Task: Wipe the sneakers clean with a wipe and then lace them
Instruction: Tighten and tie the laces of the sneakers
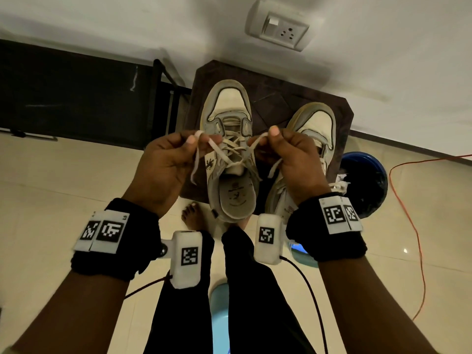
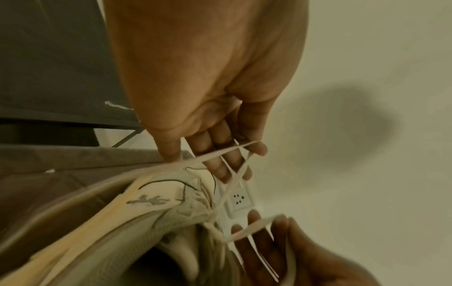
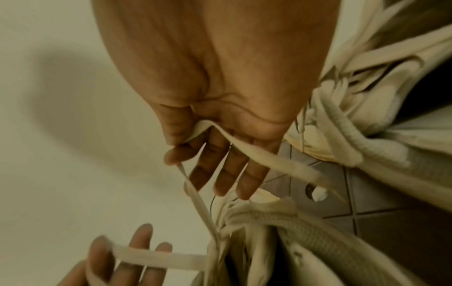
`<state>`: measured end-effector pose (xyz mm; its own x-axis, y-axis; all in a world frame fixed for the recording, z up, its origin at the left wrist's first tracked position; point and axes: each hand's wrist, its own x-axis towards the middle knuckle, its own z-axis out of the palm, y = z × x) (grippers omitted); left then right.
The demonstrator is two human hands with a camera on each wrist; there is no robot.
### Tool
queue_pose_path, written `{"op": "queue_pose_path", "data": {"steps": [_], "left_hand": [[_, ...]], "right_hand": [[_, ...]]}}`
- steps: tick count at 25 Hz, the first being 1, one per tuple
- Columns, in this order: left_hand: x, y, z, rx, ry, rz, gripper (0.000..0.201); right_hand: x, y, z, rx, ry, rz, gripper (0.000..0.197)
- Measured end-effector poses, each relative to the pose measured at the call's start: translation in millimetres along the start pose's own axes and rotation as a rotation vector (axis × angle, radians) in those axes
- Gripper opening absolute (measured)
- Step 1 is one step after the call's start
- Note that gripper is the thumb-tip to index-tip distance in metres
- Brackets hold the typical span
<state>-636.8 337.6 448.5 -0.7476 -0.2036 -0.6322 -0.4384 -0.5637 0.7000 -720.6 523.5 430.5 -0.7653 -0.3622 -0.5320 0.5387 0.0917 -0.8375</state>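
Two worn white-and-grey sneakers stand on a dark brown stool [image 1: 275,98]. The nearer sneaker [image 1: 229,175] is at the centre and the second sneaker [image 1: 316,129] is to its right. The nearer one's white lace [image 1: 231,146] is crossed up its front. My left hand [image 1: 195,140] pinches a loop of the left lace end between thumb and forefinger. My right hand [image 1: 268,139] pinches a loop of the right lace end the same way. The left wrist view shows the lace [image 2: 220,152] running over my left fingers [image 2: 215,164]. The right wrist view shows the lace [image 3: 198,203] pulled taut.
A blue bin [image 1: 365,185] lined with a dark bag stands right of the stool. An orange cable [image 1: 413,226] trails over the tiled floor. Dark furniture [image 1: 63,93] stands at the left. A socket [image 1: 278,26] is on the wall. My bare foot [image 1: 194,215] is under the stool's edge.
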Motion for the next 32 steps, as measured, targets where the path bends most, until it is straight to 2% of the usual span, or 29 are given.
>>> {"op": "queue_pose_path", "data": {"steps": [2,4,8,10,13,15,17,21,24,26,30,32], "left_hand": [[6,-4,11,0.243,0.036,0.108,0.015],[11,-7,21,0.426,0.070,0.187,0.010],[18,-11,34,0.564,0.062,0.208,0.016],[18,-12,40,0.572,0.008,0.193,0.021],[19,-13,44,0.520,-0.010,0.134,0.014],[20,-12,43,0.467,0.012,0.053,0.026],[20,-12,44,0.455,0.019,-0.009,0.030],[24,-13,47,0.455,0.079,0.047,0.015],[24,-17,47,0.420,0.095,0.093,0.015],[21,-18,47,0.432,0.079,0.108,0.016],[19,-10,39,0.290,0.033,-0.009,0.031],[19,-9,36,0.444,0.019,0.058,0.013]], "right_hand": [[4,3,5,0.056,-0.049,0.037,0.029],[7,5,8,0.009,-0.056,0.026,0.022],[15,7,11,-0.171,-0.028,-0.066,0.018],[17,7,13,-0.161,-0.073,-0.083,0.021],[19,10,10,-0.151,-0.107,-0.087,0.022],[17,10,6,-0.106,-0.070,-0.066,0.017],[14,10,4,-0.070,-0.065,-0.062,0.020],[15,8,0,-0.038,-0.155,-0.088,0.022],[17,7,2,-0.141,-0.059,-0.084,0.005],[18,8,6,-0.213,-0.002,-0.047,0.005],[22,11,9,-0.274,-0.052,-0.003,0.012],[22,11,8,-0.239,-0.093,0.008,0.008]]}}
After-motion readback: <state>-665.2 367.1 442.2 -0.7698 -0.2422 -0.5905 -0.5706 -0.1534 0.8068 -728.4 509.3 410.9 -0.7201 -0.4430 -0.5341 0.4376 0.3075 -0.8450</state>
